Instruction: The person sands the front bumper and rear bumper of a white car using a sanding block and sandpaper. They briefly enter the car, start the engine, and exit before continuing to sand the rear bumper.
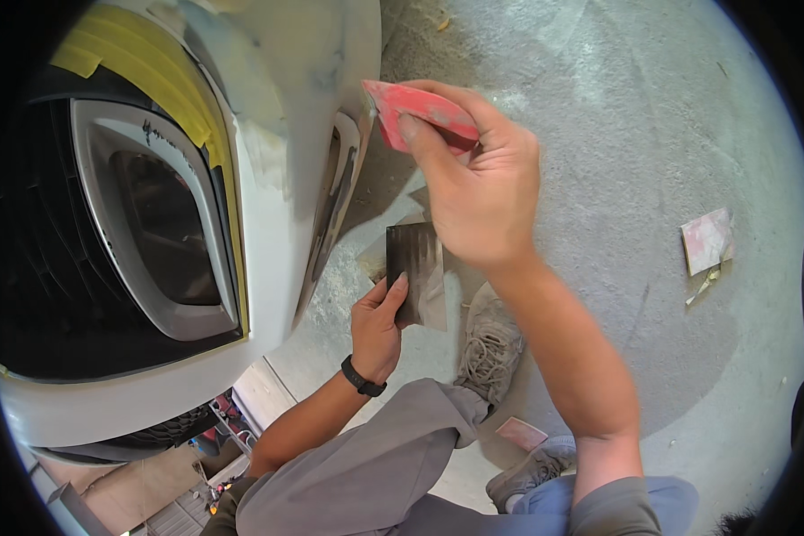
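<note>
Gray floor (616, 179) by a white car (266, 210)
Right hand (489, 196) pinches a smudgy red pad (420, 104); left hand (377, 334) grips a dark flat plate (411, 255).

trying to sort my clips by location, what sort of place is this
Probably a car body repair shop or garage: there's a white car bumper with patchy, uneven colouring, yellow tape stuck along its edge, and a bare concrete-looking floor.

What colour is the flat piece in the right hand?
The piece is pinkish red with pale smears (head view).
</note>
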`<state>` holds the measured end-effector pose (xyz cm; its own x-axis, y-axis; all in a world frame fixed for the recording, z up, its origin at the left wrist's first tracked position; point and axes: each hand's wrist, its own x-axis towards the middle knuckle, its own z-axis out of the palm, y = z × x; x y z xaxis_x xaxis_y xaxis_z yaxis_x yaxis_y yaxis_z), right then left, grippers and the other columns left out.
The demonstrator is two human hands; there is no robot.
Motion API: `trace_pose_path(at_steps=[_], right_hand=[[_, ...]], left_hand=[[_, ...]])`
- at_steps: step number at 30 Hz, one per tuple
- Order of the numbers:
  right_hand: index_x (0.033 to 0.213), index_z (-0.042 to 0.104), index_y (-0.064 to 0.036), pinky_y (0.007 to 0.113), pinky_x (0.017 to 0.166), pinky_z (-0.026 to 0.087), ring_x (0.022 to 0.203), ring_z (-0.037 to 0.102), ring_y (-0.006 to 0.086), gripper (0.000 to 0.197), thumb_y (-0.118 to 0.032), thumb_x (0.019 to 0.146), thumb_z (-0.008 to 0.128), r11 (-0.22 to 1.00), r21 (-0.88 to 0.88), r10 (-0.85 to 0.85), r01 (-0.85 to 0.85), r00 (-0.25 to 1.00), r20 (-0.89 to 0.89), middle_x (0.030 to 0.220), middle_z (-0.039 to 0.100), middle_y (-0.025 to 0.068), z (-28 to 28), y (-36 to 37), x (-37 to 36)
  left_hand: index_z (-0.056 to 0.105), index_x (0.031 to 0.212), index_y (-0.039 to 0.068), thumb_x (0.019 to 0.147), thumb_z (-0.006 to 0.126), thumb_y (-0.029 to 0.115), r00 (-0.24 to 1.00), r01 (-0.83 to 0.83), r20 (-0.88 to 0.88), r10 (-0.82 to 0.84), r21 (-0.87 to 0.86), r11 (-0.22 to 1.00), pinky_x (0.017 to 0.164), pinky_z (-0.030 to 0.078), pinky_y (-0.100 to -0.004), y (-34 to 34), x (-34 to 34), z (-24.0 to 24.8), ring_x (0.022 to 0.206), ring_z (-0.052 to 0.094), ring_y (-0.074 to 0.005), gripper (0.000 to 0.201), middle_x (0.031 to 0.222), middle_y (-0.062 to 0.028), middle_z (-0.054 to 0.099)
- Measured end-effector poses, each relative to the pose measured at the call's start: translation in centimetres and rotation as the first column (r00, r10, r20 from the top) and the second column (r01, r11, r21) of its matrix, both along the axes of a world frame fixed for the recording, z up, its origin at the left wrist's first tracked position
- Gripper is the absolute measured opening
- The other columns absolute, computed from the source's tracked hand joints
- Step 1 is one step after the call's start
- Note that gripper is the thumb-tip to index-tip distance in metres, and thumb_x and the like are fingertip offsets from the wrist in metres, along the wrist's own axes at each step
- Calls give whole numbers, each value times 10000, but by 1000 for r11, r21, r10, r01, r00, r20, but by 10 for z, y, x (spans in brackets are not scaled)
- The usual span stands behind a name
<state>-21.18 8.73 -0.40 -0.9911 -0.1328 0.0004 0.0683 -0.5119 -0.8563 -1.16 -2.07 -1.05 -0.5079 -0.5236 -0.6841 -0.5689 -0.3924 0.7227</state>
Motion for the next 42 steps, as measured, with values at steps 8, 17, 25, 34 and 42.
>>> trace_pose_path(at_steps=[8,17,25,34,42], right_hand=[[1033,740,-13,315,756,575,829,729,245,142,-27,896,701,977,73,-191,202,972,-135,975,731,131,5,-14,18],[1116,705,37,272,814,553,890,692,119,187,-6,938,673,992,108,-61,64,998,-33,960,755,87,0,-8,2],[1025,733,-5,326,747,587,840,733,253,139,-20,895,687,987,39,-154,158,983,-98,981,728,117,4,-5,13],[1016,742,-30,337,716,572,806,723,281,143,-11,884,690,934,205,-249,294,943,-219,941,715,133,18,-15,16],[1034,739,-18,315,735,559,825,711,218,138,-24,900,703,982,67,-169,177,979,-115,951,728,111,5,-1,3]], left_hand=[[694,1211,19,1023,653,192,1000,-11,-3,11,24,1000,787,576,-259,1,3,3,902,670,-81,259,1088,-27,721],[711,1151,31,1023,653,202,1000,-9,-4,10,25,1000,771,573,-251,2,1,2,890,665,-69,221,1032,-7,723],[704,1161,17,1029,643,197,1000,9,17,-9,20,1000,793,578,-261,2,3,4,910,666,-74,231,1060,-14,718],[697,1189,9,1029,641,184,1000,21,-1,-21,27,999,821,580,-273,1,10,3,927,674,-89,244,1090,-28,719],[700,1146,3,1023,649,176,1000,17,11,-17,13,1000,792,586,-274,1,7,1,891,672,-83,218,1059,-27,719]])
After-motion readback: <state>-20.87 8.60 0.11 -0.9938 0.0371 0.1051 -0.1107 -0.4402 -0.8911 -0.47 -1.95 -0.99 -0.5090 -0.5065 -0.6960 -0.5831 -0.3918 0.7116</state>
